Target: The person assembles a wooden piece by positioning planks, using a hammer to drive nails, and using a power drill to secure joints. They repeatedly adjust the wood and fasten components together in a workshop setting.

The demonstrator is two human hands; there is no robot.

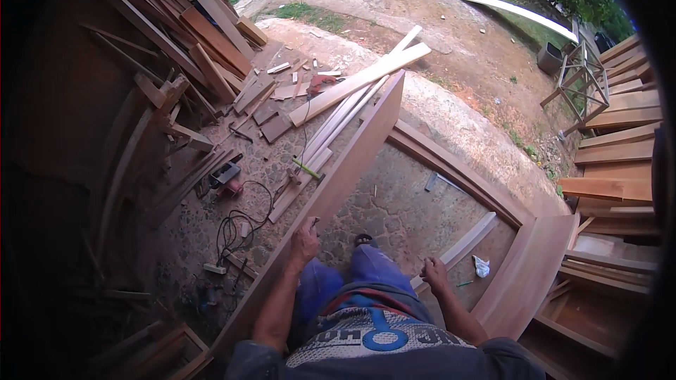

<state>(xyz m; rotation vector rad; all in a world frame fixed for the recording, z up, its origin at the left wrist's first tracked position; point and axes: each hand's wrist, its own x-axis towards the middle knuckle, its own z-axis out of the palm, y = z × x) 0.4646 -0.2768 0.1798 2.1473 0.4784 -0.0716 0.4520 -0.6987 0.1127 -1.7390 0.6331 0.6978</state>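
Note:
A long reddish-brown board (352, 151) runs diagonally from my lower left toward the far middle. My left hand (304, 241) is against this board with its fingers curled; a small dark spot shows at the fingertips, too small to name. My right hand (435, 274) is closed, beside the near end of a pale wooden strip (468, 239); what its fingers hold, if anything, is hidden. A wide brown board (524, 267) lies to the right of my right forearm. Between the two boards, long brown timbers (458, 172) lie across the far side.
Left of the long board, a power tool (225, 177), a tangled black cable (239, 222) and a hammer (306, 169) lie on the ground. Pale planks (359, 84) cross beyond. Timber (190, 35) leans at far left; boards (620, 155) are stacked right. White crumpled paper (482, 266) lies near my right hand.

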